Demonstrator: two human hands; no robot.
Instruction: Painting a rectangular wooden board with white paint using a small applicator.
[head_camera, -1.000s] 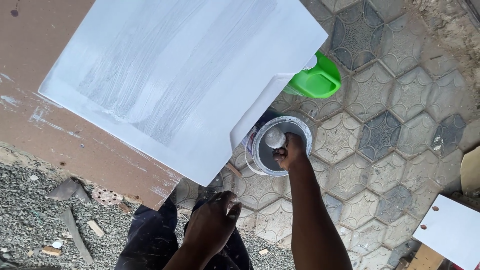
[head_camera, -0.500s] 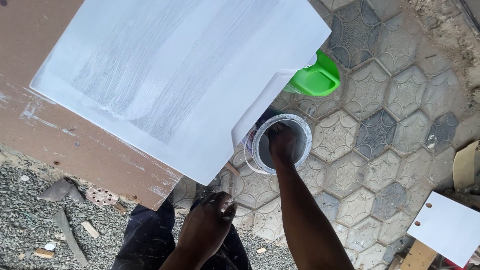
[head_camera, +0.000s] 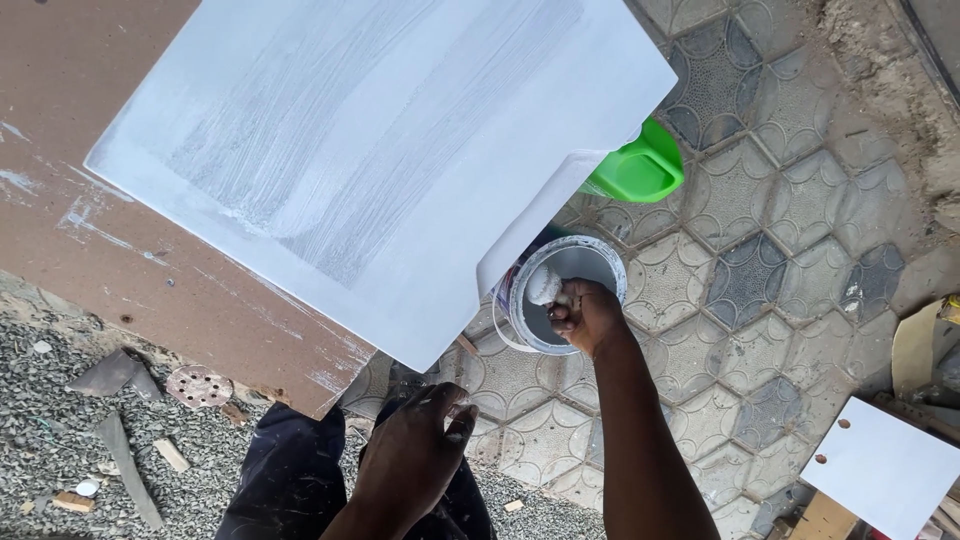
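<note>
— How are the hands placed?

— The right hand (head_camera: 585, 315) is stretched down over the paint bucket (head_camera: 565, 292), its fingers closed around a white-coated applicator (head_camera: 545, 285) held at the bucket's mouth. The left hand (head_camera: 415, 455) is held low near the knees, half curled, with nothing gripped.

— How is the bucket seen?

— A round white bucket with grey paint inside is shown standing on the patterned paving (head_camera: 760, 270), just beside the corner of the white-painted panel (head_camera: 380, 150), which partly covers its rim. The panel is laid on a brown board (head_camera: 80, 250). A green container (head_camera: 640, 168) is seen just beyond.

— What is changed from half a second ago?

— The right hand is shifted slightly off the bucket's centre, so the white applicator is now uncovered. The left hand is kept where it was.
</note>
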